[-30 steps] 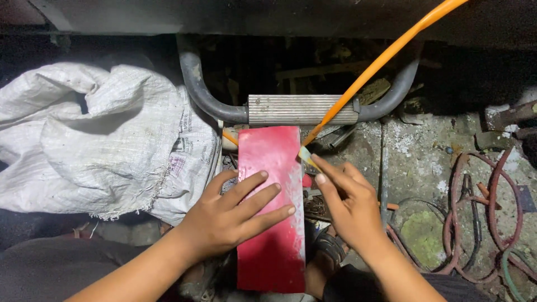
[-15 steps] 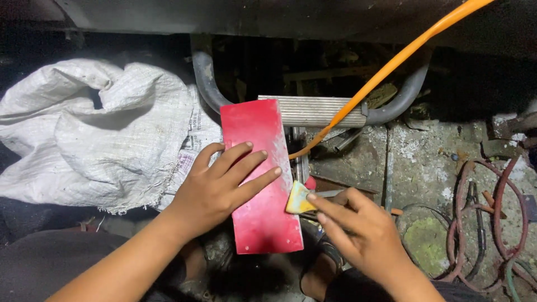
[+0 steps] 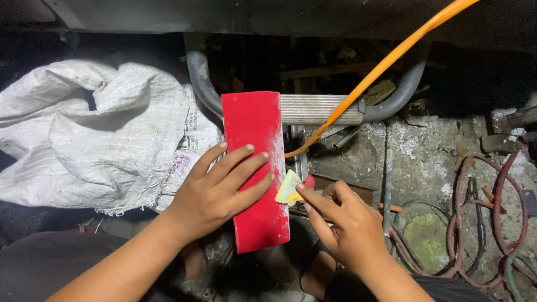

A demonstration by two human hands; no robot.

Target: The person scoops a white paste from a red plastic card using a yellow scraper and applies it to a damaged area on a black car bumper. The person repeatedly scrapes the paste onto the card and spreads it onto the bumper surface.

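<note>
A flat red rectangular panel (image 3: 254,145) lies lengthwise in front of me, its far end over a ribbed metal step (image 3: 321,109). My left hand (image 3: 215,193) presses flat on its lower half, fingers spread. My right hand (image 3: 347,229) pinches a small yellowish piece of sandpaper (image 3: 288,189) against the panel's right edge. White dust streaks that edge.
A crumpled white woven sack (image 3: 95,140) lies at the left. An orange hose (image 3: 386,61) runs diagonally from the top right down behind the panel. A curved grey metal tube (image 3: 400,95) frames the step. Red and green hose coils (image 3: 492,223) lie on the dirty concrete floor (image 3: 419,156) at right.
The red panel has slid farther away over the metal step. My right hand has moved down its right edge with the sandpaper. My left hand stayed flat on the panel.
</note>
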